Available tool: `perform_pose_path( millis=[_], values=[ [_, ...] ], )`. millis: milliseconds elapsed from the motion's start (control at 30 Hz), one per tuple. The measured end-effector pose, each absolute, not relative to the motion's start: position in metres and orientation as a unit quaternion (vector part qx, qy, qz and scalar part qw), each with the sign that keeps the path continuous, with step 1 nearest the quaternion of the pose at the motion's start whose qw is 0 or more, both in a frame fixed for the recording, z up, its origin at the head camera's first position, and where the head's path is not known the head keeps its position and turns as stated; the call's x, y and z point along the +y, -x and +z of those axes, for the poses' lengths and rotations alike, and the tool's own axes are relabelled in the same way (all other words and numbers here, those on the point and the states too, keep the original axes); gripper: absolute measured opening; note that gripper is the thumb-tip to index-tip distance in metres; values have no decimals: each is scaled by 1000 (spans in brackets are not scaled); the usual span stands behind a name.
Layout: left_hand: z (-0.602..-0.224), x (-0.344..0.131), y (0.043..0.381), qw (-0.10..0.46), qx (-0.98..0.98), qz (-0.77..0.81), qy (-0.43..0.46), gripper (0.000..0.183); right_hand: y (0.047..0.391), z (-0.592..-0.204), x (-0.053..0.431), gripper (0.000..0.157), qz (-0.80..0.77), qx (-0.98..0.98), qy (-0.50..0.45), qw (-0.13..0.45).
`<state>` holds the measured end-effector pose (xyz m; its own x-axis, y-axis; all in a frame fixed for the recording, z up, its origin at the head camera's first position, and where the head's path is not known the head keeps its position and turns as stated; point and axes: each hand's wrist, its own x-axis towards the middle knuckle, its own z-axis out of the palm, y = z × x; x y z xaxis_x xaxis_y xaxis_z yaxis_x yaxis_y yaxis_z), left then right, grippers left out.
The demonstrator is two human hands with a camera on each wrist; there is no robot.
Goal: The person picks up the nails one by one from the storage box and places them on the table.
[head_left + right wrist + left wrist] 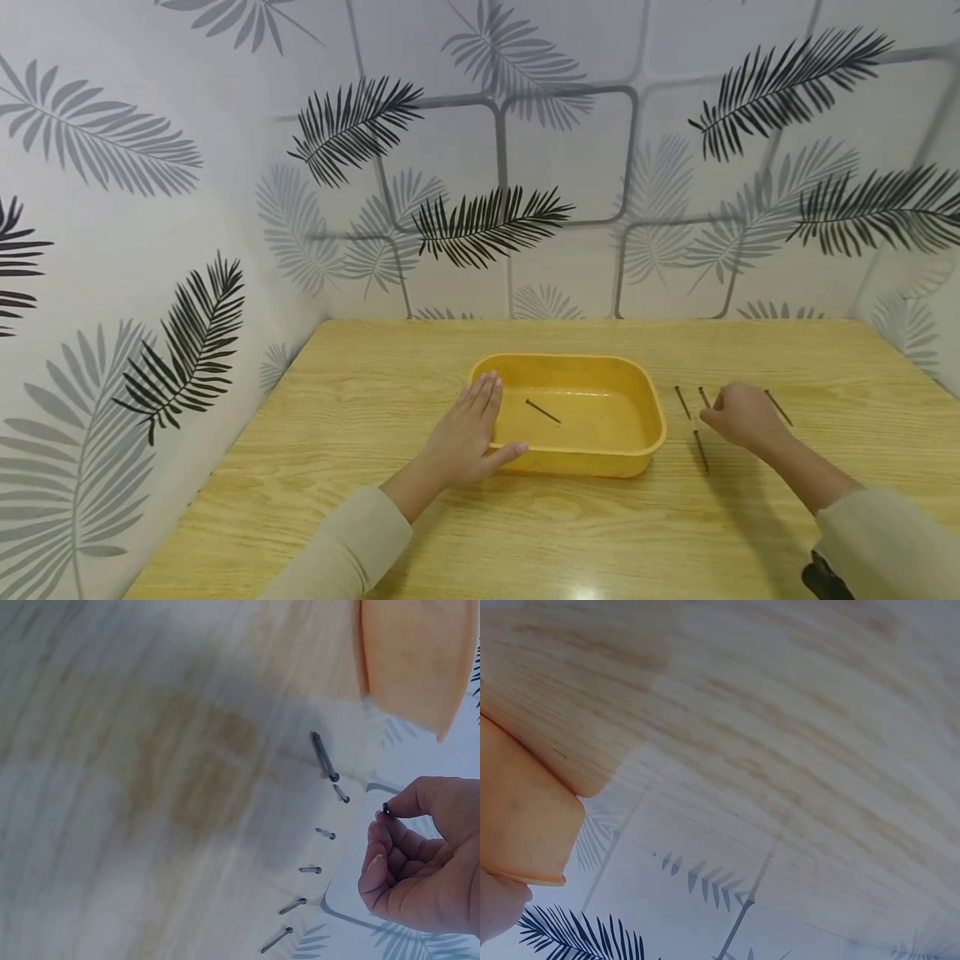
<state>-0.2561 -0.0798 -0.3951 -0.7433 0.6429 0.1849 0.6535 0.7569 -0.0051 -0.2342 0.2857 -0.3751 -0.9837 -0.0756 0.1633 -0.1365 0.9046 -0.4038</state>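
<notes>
A yellow plastic tray [577, 461] sits on the wooden table, with one dark screw [543, 411] lying inside. My left hand [468, 429] rests over the tray's left rim, its fingers straight together and the thumb across the front rim. To the right of the tray, my right hand [742, 414] pinches a small dark screw [386, 809] between thumb and fingertip, the other fingers curled. Most of that screw is hidden by the fingers. Around this hand several more screws lie on the table, one toward the front [701, 452] and one to its right [778, 407].
In the right wrist view the loose screws form a rough row, with a screw [277, 940] at its lower end. The table [345, 383] meets a wall [555, 283] with a leaf pattern at the back. Another patterned wall [247, 333] stands on the left.
</notes>
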Motion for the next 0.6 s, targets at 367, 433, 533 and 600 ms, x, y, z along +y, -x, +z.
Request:
perform_pose_path(
  millis=[367, 433, 533, 600],
  values=[
    [-396, -79, 259, 91, -932, -26, 350, 110, 219, -391, 292, 50, 205, -975, -48, 71],
    [-396, -79, 258, 90, -932, -25, 349, 110, 218, -393, 293, 49, 206, -974, -52, 77],
    [-396, -80, 258, 88, -933, -25, 348, 110, 216, -395, 295, 49, 202, -975, -56, 80],
    [-396, -80, 258, 88, -933, -27, 348, 110, 214, -396, 296, 49, 201, -976, -53, 71]
  ],
)
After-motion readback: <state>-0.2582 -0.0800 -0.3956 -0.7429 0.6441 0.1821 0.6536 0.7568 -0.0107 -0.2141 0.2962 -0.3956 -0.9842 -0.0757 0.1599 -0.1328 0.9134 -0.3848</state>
